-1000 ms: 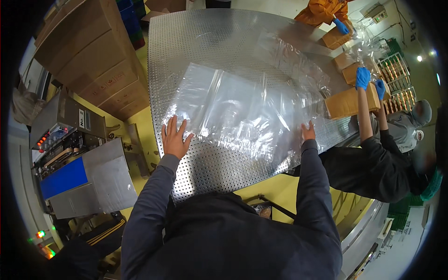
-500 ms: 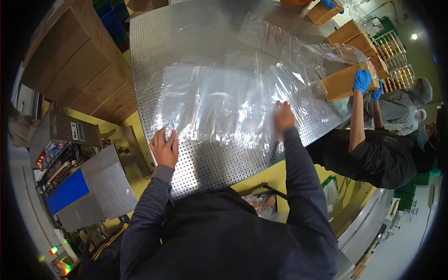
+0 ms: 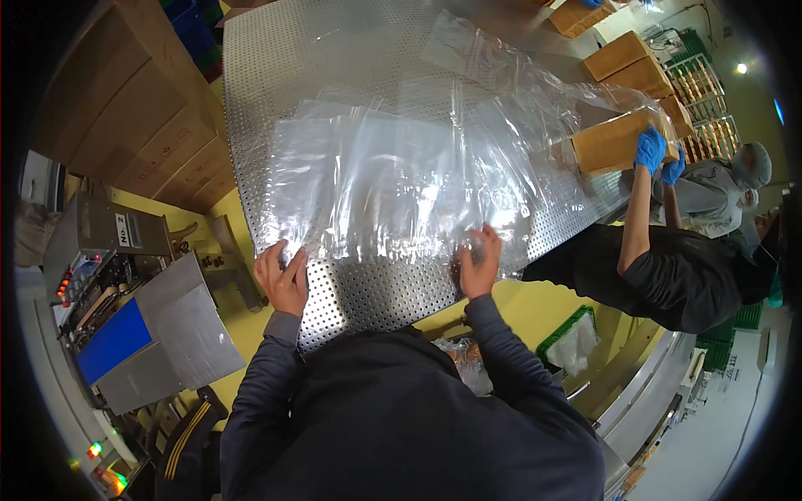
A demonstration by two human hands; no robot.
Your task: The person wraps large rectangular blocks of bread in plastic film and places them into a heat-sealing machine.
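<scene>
Pinning the near edge of a large clear plastic sheet (image 3: 393, 179), we keep both hands at its corners so it lies flat on the perforated metal surface (image 3: 368, 292). Our left hand (image 3: 282, 277) rests with fingers together, flat on the sheet's near left corner; our right hand (image 3: 478, 265) curls on the near right corner, though we cannot tell whether it pinches the film. Across the surface, a co-worker's blue-gloved hand (image 3: 648, 149) grips a cardboard box (image 3: 610, 144).
</scene>
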